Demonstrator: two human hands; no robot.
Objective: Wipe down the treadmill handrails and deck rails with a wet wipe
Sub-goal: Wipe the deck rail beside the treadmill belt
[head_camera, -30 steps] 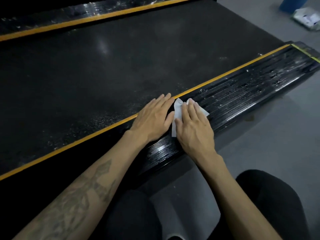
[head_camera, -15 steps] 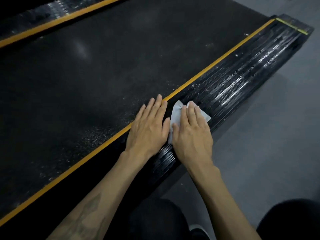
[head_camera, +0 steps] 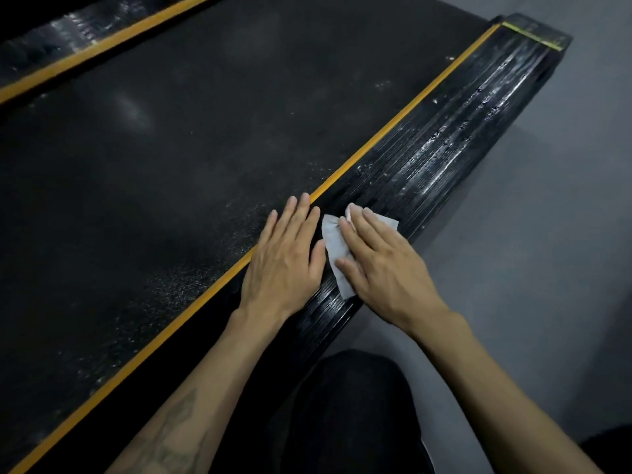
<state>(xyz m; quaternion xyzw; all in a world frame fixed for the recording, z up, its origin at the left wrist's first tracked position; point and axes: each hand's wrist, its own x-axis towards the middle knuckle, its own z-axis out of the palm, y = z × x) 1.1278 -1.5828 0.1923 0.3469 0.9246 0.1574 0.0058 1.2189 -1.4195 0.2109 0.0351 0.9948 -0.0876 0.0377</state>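
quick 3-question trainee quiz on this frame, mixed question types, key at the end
1. True or false: the right hand presses the wet wipe flat on the ribbed deck rail.
2. Which of these does the left hand cover?
A. the orange stripe
B. the grey floor
C. the far deck rail
3. Fill in: droplets and streaks show on the near rail ____ the hands, toward its end cap.

Key:
1. true
2. A
3. beyond
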